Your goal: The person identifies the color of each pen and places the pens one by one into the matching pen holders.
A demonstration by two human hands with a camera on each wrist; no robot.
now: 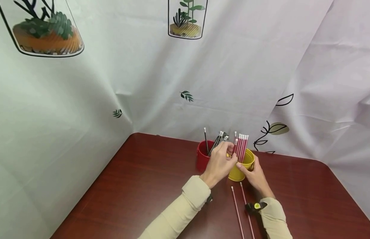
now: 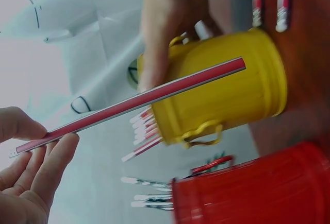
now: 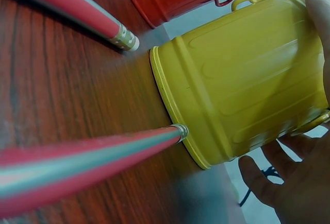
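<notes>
My left hand pinches a red-and-silver striped pencil near its eraser end. In the left wrist view this pencil passes in front of the yellow bucket, its unsharpened lower end outside the wall. Several similar pencils stand in that bucket, erasers up. My right hand grips the yellow bucket at its right side, with the thumb near the rim. Two more red striped pencils lie on the table in front, erasers toward the bucket.
A red bucket with several black pencils stands just left of the yellow one. The brown table ends at a patterned white cloth behind and to the sides.
</notes>
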